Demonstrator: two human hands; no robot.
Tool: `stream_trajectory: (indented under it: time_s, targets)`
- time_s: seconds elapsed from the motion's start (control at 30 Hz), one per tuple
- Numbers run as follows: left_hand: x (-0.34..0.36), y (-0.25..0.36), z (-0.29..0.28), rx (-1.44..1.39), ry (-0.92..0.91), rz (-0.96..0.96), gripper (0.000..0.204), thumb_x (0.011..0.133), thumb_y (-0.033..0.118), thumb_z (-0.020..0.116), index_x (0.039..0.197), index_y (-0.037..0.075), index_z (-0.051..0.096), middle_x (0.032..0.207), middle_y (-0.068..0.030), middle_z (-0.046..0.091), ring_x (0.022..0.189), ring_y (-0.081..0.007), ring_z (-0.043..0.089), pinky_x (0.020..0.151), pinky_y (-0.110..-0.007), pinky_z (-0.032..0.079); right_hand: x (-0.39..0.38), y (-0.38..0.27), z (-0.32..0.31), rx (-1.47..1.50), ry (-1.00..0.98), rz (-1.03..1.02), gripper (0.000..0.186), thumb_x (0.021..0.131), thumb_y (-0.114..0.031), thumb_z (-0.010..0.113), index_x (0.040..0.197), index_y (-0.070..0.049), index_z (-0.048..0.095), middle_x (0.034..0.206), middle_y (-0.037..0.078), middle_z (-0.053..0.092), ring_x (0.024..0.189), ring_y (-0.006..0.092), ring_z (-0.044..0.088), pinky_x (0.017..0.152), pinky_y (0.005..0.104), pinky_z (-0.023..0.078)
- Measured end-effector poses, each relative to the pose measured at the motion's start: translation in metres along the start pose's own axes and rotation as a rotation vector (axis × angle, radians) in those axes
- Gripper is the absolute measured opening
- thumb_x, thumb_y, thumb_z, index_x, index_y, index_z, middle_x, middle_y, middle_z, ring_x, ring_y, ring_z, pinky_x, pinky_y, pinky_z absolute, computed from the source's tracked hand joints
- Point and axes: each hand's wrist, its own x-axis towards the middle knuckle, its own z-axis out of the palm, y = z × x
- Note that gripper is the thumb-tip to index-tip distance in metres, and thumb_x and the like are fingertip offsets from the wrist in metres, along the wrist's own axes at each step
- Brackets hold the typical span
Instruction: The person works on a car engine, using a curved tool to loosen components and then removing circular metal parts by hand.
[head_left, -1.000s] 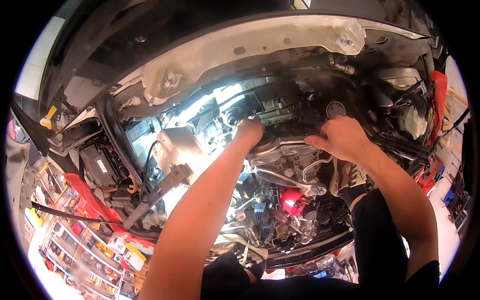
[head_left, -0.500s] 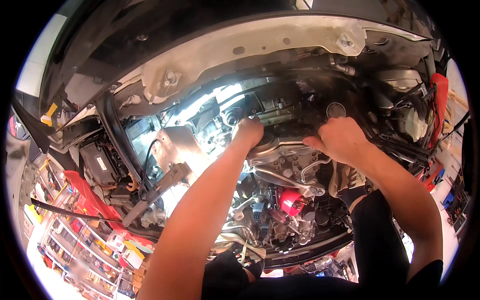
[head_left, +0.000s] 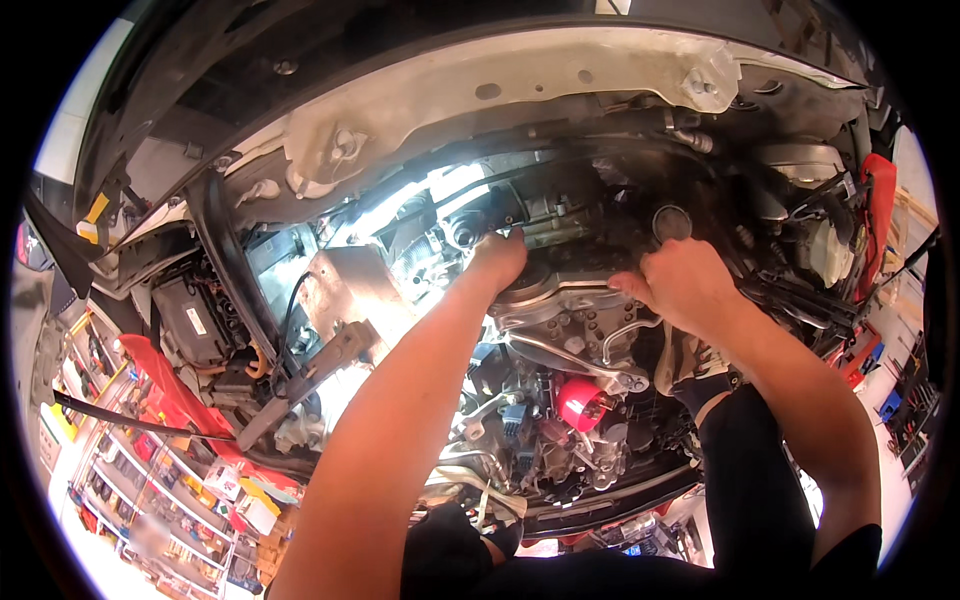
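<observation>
Both of my arms reach into a car's engine bay. My left hand (head_left: 497,262) is closed at the far left end of the silver metal engine part (head_left: 570,288), close to a round dark port (head_left: 463,232). What its curled fingers grip is hidden. My right hand (head_left: 688,285) is also closed, its knuckles up and thumb pointing left, at the right end of that engine part. A round metal-rimmed piece (head_left: 672,223) stands just beyond its fingers. Nothing in its grasp can be made out.
Nearer me, a pink-red round piece (head_left: 582,404) sits among hoses and connectors. My dark-clad leg (head_left: 750,480) and a tan shoe (head_left: 672,362) are in the bay at right. A metal bar (head_left: 305,385) slants at left. Red covers (head_left: 170,385) line the side; shelves (head_left: 150,490) stand beyond.
The view has shifted slightly. Both hands stay closed at nearly the same spots, the right one a touch lower in the picture.
</observation>
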Motion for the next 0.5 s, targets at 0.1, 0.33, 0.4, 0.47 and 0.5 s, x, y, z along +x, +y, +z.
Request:
stream_trajectory:
  time_s: [0.1,0.33,0.4,0.47,0.5]
  targets:
    - [-0.001,0.002,0.002,0.028,-0.033,0.066,0.053,0.097,0.037,0.044,0.127,-0.006,0.054,0.126,-0.0334,0.055,0.119,-0.0449,0.054,0.099,-0.046,0.047,-0.005,-0.001,0.001,-0.023,0.044,0.036,0.062,0.091,-0.055,0.053,0.058,-0.003,0.064,0.057,0.016,0.060,0.057,0.0354,0.062,0.055,0.0433,0.050]
    - [0.006,-0.005,0.007,-0.067,0.113,-0.033,0.061,0.094,0.043,0.045,0.117,-0.012,0.059,0.118,-0.0325,0.061,0.114,-0.0414,0.059,0.099,-0.043,0.047,-0.002,-0.001,0.015,-0.068,0.048,-0.009,0.065,0.089,-0.061,0.052,0.058,-0.006,0.067,0.058,0.013,0.062,0.057,0.0305,0.066,0.050,0.0393,0.052]
    - [-0.006,0.001,0.008,0.028,0.140,0.031,0.062,0.095,0.044,0.043,0.116,-0.012,0.059,0.119,-0.0335,0.059,0.114,-0.0424,0.059,0.099,-0.043,0.046,-0.002,-0.001,0.012,-0.094,0.047,-0.012,0.065,0.090,-0.061,0.052,0.057,-0.006,0.067,0.057,0.012,0.062,0.057,0.0306,0.066,0.050,0.0393,0.052]
    - [-0.013,0.009,0.004,0.025,0.150,0.007,0.062,0.095,0.044,0.042,0.115,-0.012,0.059,0.120,-0.0335,0.059,0.115,-0.0423,0.059,0.099,-0.044,0.046,0.001,-0.002,0.001,-0.074,-0.064,0.001,0.060,0.091,-0.057,0.051,0.062,-0.005,0.066,0.058,0.013,0.061,0.056,0.0325,0.063,0.055,0.0419,0.050]
    - [-0.016,0.010,0.003,0.024,0.157,-0.020,0.062,0.096,0.043,0.042,0.115,-0.012,0.059,0.120,-0.0336,0.059,0.115,-0.0423,0.058,0.099,-0.044,0.046,0.005,-0.003,-0.004,-0.074,-0.062,-0.004,0.060,0.091,-0.057,0.051,0.062,-0.005,0.066,0.058,0.013,0.061,0.056,0.0325,0.063,0.055,0.0419,0.050]
